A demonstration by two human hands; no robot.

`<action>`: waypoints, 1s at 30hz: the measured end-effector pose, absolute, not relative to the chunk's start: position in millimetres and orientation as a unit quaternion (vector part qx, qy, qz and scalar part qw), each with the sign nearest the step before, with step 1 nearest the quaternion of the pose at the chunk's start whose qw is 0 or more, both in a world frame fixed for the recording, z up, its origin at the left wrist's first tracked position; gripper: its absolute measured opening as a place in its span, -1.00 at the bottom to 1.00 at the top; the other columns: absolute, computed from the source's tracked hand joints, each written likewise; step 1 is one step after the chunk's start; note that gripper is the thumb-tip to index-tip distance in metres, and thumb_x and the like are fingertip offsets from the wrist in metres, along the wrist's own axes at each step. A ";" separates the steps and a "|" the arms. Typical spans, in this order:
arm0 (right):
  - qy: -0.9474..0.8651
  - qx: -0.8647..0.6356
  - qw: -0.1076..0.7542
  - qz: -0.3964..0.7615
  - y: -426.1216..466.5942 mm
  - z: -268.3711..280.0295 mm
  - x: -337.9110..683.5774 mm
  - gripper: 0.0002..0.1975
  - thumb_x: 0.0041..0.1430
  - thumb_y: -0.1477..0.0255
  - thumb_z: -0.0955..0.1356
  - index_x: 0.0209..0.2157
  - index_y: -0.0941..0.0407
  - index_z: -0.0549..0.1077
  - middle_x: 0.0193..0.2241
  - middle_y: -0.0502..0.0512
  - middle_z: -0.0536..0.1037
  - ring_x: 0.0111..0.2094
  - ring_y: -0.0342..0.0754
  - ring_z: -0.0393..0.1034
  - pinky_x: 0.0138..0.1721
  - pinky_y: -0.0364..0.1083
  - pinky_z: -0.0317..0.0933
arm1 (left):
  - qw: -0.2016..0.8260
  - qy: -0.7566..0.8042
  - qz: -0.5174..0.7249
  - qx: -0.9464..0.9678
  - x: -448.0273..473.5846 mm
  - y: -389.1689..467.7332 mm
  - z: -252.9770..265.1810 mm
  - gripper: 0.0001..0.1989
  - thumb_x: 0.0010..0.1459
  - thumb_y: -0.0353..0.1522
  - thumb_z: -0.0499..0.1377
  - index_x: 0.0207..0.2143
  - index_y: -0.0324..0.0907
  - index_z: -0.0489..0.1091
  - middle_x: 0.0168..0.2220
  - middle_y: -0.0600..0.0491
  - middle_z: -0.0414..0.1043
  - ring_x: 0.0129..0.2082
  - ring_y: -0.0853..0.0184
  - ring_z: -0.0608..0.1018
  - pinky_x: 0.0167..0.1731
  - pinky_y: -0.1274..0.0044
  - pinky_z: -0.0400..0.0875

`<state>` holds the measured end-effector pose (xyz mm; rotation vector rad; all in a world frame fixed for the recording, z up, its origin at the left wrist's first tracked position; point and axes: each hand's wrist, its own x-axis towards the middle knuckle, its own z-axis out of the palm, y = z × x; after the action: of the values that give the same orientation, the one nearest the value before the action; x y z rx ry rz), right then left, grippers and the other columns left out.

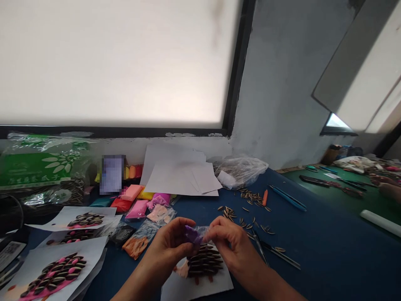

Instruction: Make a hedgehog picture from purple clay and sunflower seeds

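Observation:
My left hand [174,241] is closed on a small clear packet of purple clay [193,235]. At the packet's right end, my right hand [228,240] pinches the clear plastic wrapper. Both hands hover over a white sheet [184,289] that bears a hedgehog picture [204,262], its spines made of dark sunflower seeds and its face of pale peach clay. Part of that picture is hidden behind my hands. Left of my left hand lie an opened packet of orange clay [135,246] and a black packet [122,234].
Seed-covered pictures [59,271] lie at left beside a green seed bag [31,163]. Coloured clay packets [136,209] and white paper [183,179] sit along the wall. Loose seeds [228,213], blue tweezers [287,197] and metal tools [282,255] are at right. A person's hand [390,188] shows far right.

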<state>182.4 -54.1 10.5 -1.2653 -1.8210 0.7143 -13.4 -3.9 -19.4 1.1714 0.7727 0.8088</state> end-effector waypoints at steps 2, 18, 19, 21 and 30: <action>-0.721 -0.500 0.401 0.262 -54.0 9.6 182.2 -0.70 0.25 0.64 0.22 -0.38 0.08 0.53 -0.35 0.01 0.46 -0.36 -0.14 0.36 -0.33 -0.17 0.19 | 0.696 0.344 0.361 0.517 -12.7 -5.3 -17.1 -0.65 -0.10 -0.40 0.41 -0.24 -0.14 0.40 -0.38 0.11 0.52 -0.34 0.29 0.57 -0.25 0.49 0.44; -0.689 -0.529 0.399 0.295 -53.6 15.3 179.6 -0.87 0.18 0.48 0.37 -0.45 0.12 0.51 -0.48 -0.05 0.42 -0.48 -0.17 0.24 -0.43 -0.17 0.13 | 0.718 0.334 0.327 0.516 -14.2 -5.9 -17.8 -0.56 -0.07 -0.21 0.44 -0.20 -0.18 0.40 -0.37 0.02 0.57 -0.42 0.24 0.64 -0.41 0.51 0.50; -0.692 -0.521 0.405 0.292 -53.4 13.7 179.8 -0.87 0.21 0.48 0.34 -0.39 0.10 0.54 -0.44 -0.03 0.45 -0.44 -0.15 0.29 -0.39 -0.17 0.17 | 0.723 0.329 0.322 0.515 -14.4 -5.5 -18.4 -0.55 -0.07 -0.21 0.44 -0.18 -0.19 0.40 -0.36 0.00 0.57 -0.40 0.23 0.64 -0.40 0.50 0.50; -0.698 -0.508 0.417 0.285 -52.7 11.2 180.1 -0.82 0.27 0.48 0.30 -0.26 0.07 0.57 -0.36 0.00 0.49 -0.35 -0.12 0.37 -0.31 -0.15 0.22 | 0.736 0.318 0.307 0.513 -14.4 -5.4 -18.8 -0.54 -0.06 -0.22 0.44 -0.16 -0.20 0.40 -0.35 -0.02 0.58 -0.41 0.23 0.64 -0.40 0.49 0.51; -0.674 -0.547 0.393 0.302 -52.7 20.2 181.9 -0.89 0.15 0.53 0.35 -0.44 0.11 0.50 -0.45 -0.04 0.45 -0.50 -0.17 0.24 -0.44 -0.18 0.15 | 0.696 0.364 0.310 0.535 -12.5 -6.8 -10.1 -0.58 -0.01 -0.06 0.37 -0.31 -0.23 0.52 -0.46 0.00 0.58 -0.44 0.26 0.61 -0.38 0.51 0.47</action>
<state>181.9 -52.7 20.2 -1.3872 -1.7115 0.7676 -12.5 -6.8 -10.1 1.1944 0.8114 0.6909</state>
